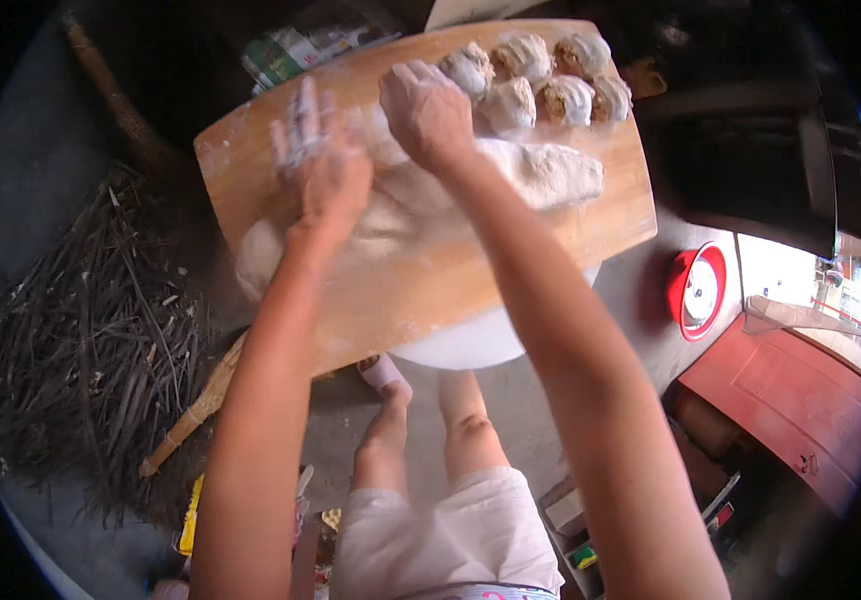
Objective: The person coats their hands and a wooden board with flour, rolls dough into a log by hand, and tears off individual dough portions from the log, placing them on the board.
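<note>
My left hand [323, 161], blurred and white with flour, has its fingers spread above the left part of a wooden board [393, 307]. Curled into a fist, my right hand [430, 112] is over the far middle of the board. Its palm side is hidden, and nothing shows between its fingers. A long, thick roll of pale dough [550, 174] crosses the board below both hands, partly covered by my forearms. Several round lumps of dough [522, 58] with rough torn patches stand in two rows at the far right, just beside my right fist.
A white round surface [468, 345] shows under the board's near edge. Brushwood [92, 337] is heaped on the floor at left, with a straw broom [197, 409]. At right are a red basin [699, 291] and a red cabinet door [783, 405]. A green-and-white bag [280, 60] lies behind the board.
</note>
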Available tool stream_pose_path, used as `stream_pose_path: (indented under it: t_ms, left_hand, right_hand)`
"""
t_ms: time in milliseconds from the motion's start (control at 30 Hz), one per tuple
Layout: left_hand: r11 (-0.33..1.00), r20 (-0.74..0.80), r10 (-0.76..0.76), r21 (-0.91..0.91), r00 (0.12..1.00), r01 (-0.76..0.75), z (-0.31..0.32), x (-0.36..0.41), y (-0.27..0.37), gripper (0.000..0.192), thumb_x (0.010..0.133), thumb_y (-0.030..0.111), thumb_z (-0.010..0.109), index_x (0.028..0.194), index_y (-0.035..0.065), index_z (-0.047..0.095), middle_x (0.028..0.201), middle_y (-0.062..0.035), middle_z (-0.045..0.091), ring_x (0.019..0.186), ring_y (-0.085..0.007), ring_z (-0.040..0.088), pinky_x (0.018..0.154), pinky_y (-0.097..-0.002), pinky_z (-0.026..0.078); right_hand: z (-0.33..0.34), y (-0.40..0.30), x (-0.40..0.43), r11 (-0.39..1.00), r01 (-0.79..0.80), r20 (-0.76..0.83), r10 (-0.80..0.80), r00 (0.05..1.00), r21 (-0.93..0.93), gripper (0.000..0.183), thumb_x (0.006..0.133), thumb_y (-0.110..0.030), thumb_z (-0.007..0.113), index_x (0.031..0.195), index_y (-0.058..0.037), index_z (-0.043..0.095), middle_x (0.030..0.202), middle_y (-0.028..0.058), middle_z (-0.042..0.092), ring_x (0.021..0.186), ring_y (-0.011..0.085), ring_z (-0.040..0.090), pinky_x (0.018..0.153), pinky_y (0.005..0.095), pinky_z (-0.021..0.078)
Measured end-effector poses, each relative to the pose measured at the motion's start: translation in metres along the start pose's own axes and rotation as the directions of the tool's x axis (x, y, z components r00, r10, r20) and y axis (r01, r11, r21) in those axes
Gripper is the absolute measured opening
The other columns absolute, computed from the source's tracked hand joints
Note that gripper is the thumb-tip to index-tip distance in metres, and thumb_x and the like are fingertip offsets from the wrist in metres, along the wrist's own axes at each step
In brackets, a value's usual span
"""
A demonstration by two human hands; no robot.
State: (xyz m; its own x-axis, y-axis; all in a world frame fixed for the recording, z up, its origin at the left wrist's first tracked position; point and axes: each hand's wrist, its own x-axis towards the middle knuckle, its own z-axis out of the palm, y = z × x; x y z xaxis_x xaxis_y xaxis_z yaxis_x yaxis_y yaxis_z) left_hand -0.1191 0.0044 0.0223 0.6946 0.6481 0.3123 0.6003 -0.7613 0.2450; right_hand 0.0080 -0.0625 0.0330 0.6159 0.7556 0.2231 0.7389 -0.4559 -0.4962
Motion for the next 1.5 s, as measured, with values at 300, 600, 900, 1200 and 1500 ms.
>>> stream_pose_path:
  t_ms: [300,600,900,1200,1500]
  left_hand:
    - [0.977,0.272,0.140,-0.196,0.952,-0.087,-0.035,-0.148,0.074,0.048,0.092,0.027,0.044,0.132,0.0012,0.043,0.135,-0.0172,0.045,0.123,-0.0347,0.044,0.104,-0.0488,0.028]
    - [0.983,0.248,0.177,-0.101,0.953,-0.157,-0.023,-0.126,0.062,0.054,0.095,0.038,0.035,0.136,0.0034,0.040,0.139,-0.0169,0.041,0.126,-0.0342,0.040,0.105,-0.0522,0.024]
    - [0.980,0.063,0.104,-0.176,0.993,-0.091,0.022,-0.004,0.018,0.045,0.094,0.032,0.045,0.130,0.0066,0.048,0.137,-0.0200,0.040,0.126,-0.0363,0.038,0.104,-0.0474,0.027]
    - [0.950,0.292,0.264,-0.243,0.919,-0.196,-0.034,-0.116,0.045,0.041,0.095,0.023,0.041,0.132,0.0069,0.046,0.133,-0.0136,0.048,0.125,-0.0306,0.042,0.108,-0.0484,0.021]
    - [0.969,0.217,0.247,-0.071,0.945,-0.237,-0.026,-0.175,0.052,0.059,0.096,0.039,0.030,0.140,0.0009,0.032,0.145,-0.0182,0.033,0.133,-0.0369,0.032,0.107,-0.0514,0.019]
  right_hand:
    - [-0.062,0.032,-0.163,0.983,0.066,0.305,-0.010,0.952,-0.172,0.064,0.086,-0.042,0.051,0.139,-0.0080,0.036,0.146,0.0094,0.033,0.136,0.0279,0.028,0.109,0.0468,0.0215]
    - [-0.056,0.051,-0.161,0.978,0.033,0.162,0.001,0.987,-0.207,0.054,0.081,-0.035,0.058,0.128,-0.0114,0.046,0.131,0.0139,0.045,0.124,0.0330,0.039,0.102,0.0494,0.0275]
    - [-0.038,0.080,-0.027,0.982,0.141,-0.089,-0.152,0.984,-0.128,0.028,0.084,-0.022,0.052,0.104,-0.0026,0.052,0.107,0.0188,0.050,0.099,0.0360,0.047,0.086,0.0486,0.0364]
    - [-0.071,0.080,-0.149,0.974,0.161,0.324,-0.103,0.940,-0.157,0.059,0.091,-0.039,0.047,0.134,0.0009,0.039,0.146,0.0184,0.028,0.135,0.0333,0.027,0.111,0.0456,0.0184]
    - [-0.101,0.078,-0.237,0.968,-0.147,0.315,0.207,0.926,-0.203,0.071,0.081,-0.035,0.061,0.139,-0.0066,0.032,0.148,0.0135,0.027,0.136,0.0303,0.026,0.110,0.0452,0.0205]
